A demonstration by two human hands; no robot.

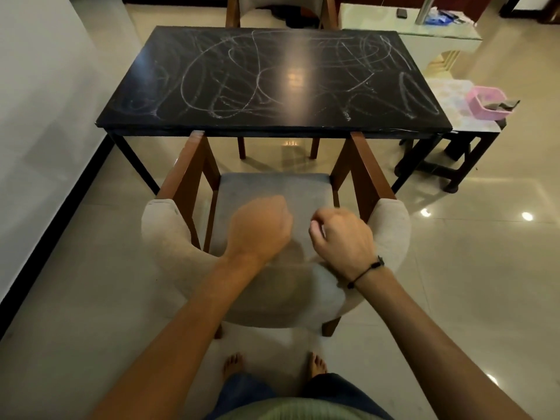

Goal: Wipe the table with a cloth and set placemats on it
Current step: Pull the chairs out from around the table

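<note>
A black table [272,80] stands ahead, its top covered in white chalk scribbles. Both my hands hover over the seat of the chair [188,237] that stands between me and the table. My left hand [260,225] is closed in a fist with nothing visible in it. My right hand [342,234], with a black cord on the wrist, has its fingers curled in, also with nothing visible. A pink basket [485,103] with a dark cloth [504,105] in it sits on a low side table at the right. No placemats are in view.
A second chair [281,10] stands at the table's far side. A pale glass-topped table [418,28] with small items is at the back right. A white wall [45,101] runs along the left. Glossy tiled floor surrounds everything.
</note>
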